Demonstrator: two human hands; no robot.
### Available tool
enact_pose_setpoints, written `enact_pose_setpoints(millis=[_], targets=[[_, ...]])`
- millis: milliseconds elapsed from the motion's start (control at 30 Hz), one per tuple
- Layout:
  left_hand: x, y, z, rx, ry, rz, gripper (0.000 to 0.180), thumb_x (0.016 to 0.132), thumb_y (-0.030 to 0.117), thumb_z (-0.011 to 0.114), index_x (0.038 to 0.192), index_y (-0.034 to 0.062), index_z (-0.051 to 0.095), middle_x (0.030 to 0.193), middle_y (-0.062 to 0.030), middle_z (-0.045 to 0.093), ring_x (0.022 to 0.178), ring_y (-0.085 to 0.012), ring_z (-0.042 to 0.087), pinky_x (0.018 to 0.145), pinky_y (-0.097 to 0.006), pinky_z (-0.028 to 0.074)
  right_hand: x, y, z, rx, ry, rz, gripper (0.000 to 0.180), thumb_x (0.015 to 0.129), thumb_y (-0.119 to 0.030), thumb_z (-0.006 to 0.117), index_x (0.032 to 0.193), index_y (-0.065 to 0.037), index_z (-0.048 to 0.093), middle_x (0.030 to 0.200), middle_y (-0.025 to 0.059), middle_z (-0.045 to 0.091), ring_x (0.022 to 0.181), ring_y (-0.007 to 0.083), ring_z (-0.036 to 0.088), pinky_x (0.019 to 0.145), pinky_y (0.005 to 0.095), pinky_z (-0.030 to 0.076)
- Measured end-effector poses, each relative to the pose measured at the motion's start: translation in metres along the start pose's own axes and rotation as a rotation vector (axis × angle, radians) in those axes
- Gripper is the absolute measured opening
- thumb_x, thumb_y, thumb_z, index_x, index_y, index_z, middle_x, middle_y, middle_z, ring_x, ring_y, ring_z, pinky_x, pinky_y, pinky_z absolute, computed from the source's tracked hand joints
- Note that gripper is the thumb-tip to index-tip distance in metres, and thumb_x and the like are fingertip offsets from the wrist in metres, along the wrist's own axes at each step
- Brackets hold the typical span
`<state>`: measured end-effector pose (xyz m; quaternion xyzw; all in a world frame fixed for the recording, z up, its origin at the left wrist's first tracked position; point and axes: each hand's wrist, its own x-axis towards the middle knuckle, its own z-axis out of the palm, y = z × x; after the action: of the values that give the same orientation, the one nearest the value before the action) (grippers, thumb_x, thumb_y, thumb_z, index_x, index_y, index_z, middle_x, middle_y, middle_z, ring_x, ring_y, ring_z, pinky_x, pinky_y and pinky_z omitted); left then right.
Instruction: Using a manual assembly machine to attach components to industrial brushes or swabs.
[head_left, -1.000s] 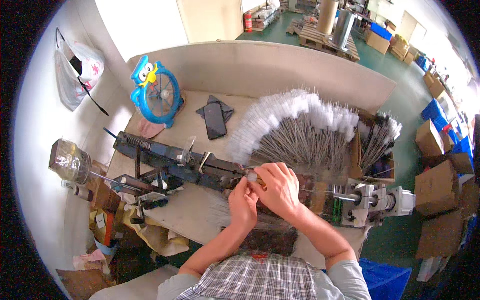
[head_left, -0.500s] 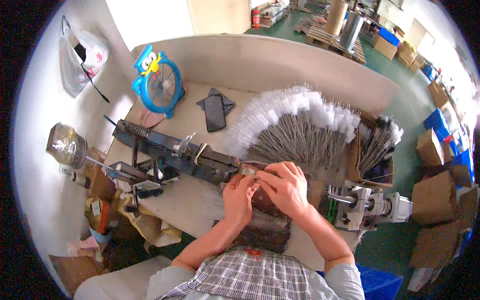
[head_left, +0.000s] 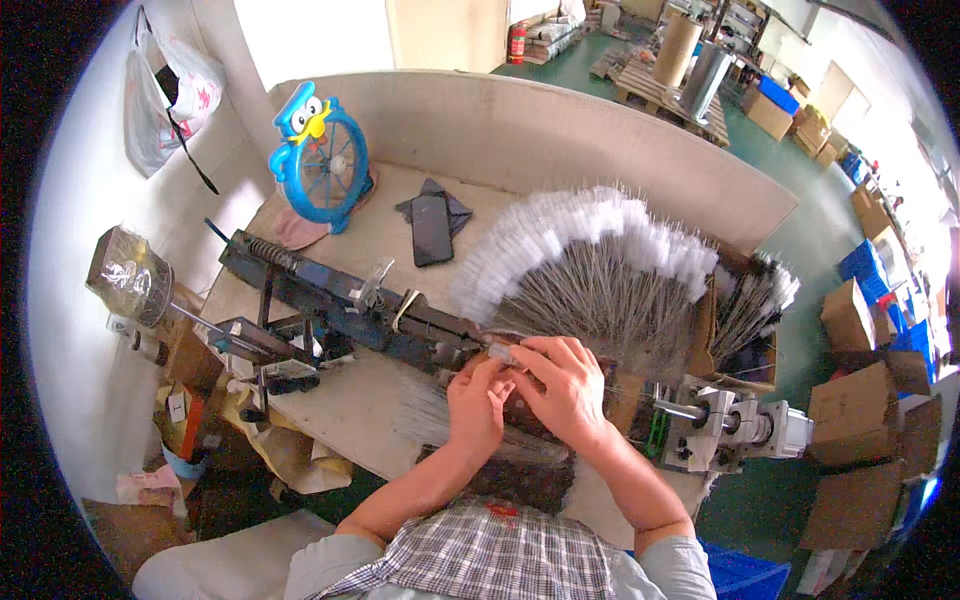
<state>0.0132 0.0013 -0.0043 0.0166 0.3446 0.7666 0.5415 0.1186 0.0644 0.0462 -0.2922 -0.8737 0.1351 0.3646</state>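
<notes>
At the right end of a long dark metal machine bar, my two hands meet over a small whitish piece. My right hand pinches it between thumb and fingers from the right. Just below and left of it, my left hand has its fingers drawn together near the bar's end; whatever lies between them is too small to name. Behind the hands lies a fanned heap of brushes with thin wire stems and white bristle ends. Loose fine wires lie left of my left wrist.
A blue duck-shaped fan and a black phone stand and lie toward the back. A box of dark-and-white brushes is at the right, behind a motor with a shaft. A low panel edges the table's back.
The whole view has shifted slightly. My right fingers have curled more and moved a little around the whitish piece, and my left fingers have shifted slightly below it.
</notes>
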Motion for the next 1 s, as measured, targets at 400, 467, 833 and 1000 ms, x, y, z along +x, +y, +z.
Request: enact_pose_setpoints(millis=[400, 467, 833, 1000], targets=[[0.002, -0.002, 0.004, 0.142, -0.026, 0.056, 0.008, 0.083, 0.006, 0.057, 0.090, 0.0027, 0.056, 0.087, -0.0047, 0.060, 0.079, -0.0119, 0.057, 0.075, -0.027, 0.045, -0.007, 0.004, -0.001, -0.056, 0.017, 0.013, 0.026, 0.065, -0.012, 0.071, 0.091, -0.010, 0.067, 0.093, 0.0035, 0.062, 0.083, 0.0225, 0.059, 0.073, 0.0343, 0.047], [0.003, -0.002, 0.003, 0.110, 0.009, 0.037, 0.007, 0.083, 0.007, 0.057, 0.089, 0.0035, 0.056, 0.085, -0.0043, 0.059, 0.079, -0.0117, 0.057, 0.073, -0.027, 0.044, -0.004, 0.000, 0.001, -0.032, 0.016, 0.014, 0.028, 0.064, -0.012, 0.071, 0.092, -0.011, 0.067, 0.093, 0.0029, 0.062, 0.084, 0.0219, 0.059, 0.074, 0.0339, 0.047], [0.005, -0.004, -0.002, 0.024, 0.014, 0.026, 0.007, 0.084, 0.008, 0.054, 0.090, 0.0063, 0.057, 0.088, -0.0031, 0.061, 0.082, -0.0145, 0.059, 0.078, -0.030, 0.047, -0.006, -0.003, 0.010, -0.053, 0.041, 0.037, 0.023, 0.069, -0.018, 0.068, 0.092, -0.016, 0.066, 0.093, -0.0008, 0.061, 0.084, 0.0201, 0.058, 0.071, 0.0337, 0.046], [0.007, -0.006, -0.006, 0.050, 0.008, 0.012, 0.006, 0.084, 0.007, 0.053, 0.089, 0.0059, 0.057, 0.088, -0.0037, 0.061, 0.083, -0.0147, 0.059, 0.079, -0.030, 0.046, -0.008, -0.002, 0.013, -0.054, 0.073, 0.061, 0.020, 0.071, -0.019, 0.067, 0.090, -0.015, 0.066, 0.093, -0.0005, 0.062, 0.082, 0.0195, 0.059, 0.070, 0.0331, 0.047]])
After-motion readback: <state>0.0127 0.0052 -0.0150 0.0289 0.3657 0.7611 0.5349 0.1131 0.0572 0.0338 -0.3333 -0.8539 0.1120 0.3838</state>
